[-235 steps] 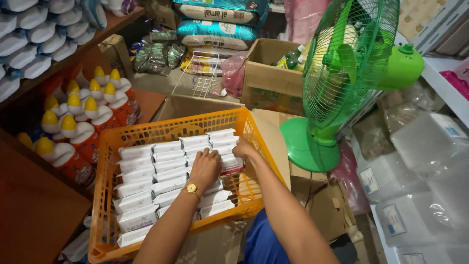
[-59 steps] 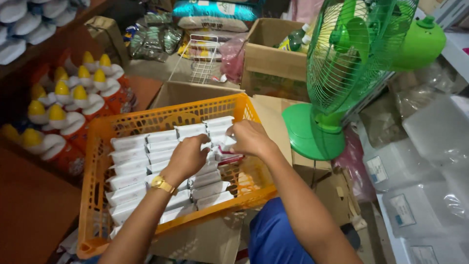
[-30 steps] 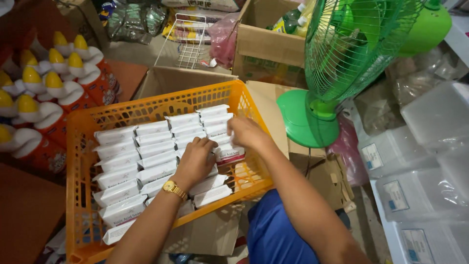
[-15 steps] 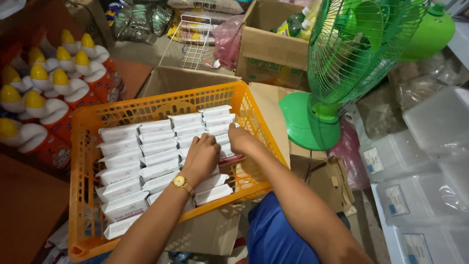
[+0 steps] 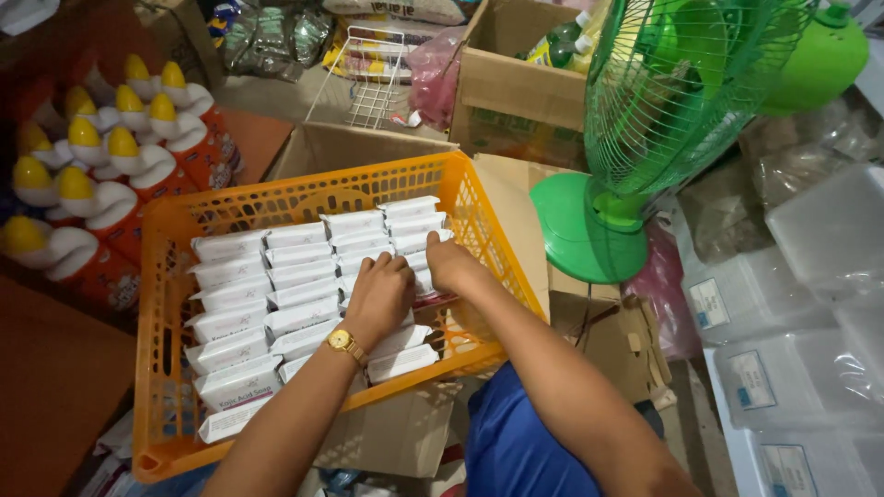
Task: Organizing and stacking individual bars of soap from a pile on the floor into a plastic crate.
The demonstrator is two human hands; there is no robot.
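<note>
boxes: white flat cartons (image 5: pixel 276 276) are packed in rows inside the orange crate, standing on edge, three columns seen, right column partly hidden under the hands
left hand (image 5: pixel 379 296): laid palm-down on the carton tops mid-crate, fingers curled together and pressed onto the cartons; whether one is pinched cannot be told. A gold wristwatch (image 5: pixel 343 342) is worn on this wrist
right hand (image 5: pixel 451 265): set at the right column near the crate's right wall, fingers tucked down among the cartons; grip hidden, cannot be told
crate: orange plastic lattice crate (image 5: pixel 161 368), tilted slightly, is rested on an open brown cardboard box (image 5: pixel 368 152)
lap: blue cloth (image 5: pixel 520 442) is seen just below the crate, between the forearms
left side: red bottles with white necks and yellow caps (image 5: pixel 110 156) are stacked just beside the crate, on a reddish-brown surface (image 5: pixel 55 387)
right side: green pedestal fan (image 5: pixel 681 101) is stood near the crate's right corner, base on cardboard; clear plastic lidded tubs (image 5: pixel 810 276) are piled further right
back: another cardboard box (image 5: pixel 520 87) with green bottles, a white wire rack (image 5: pixel 373 78) and bagged goods are crowded on the floor behind
room: cluttered stockroom floor, goods on every side
</note>
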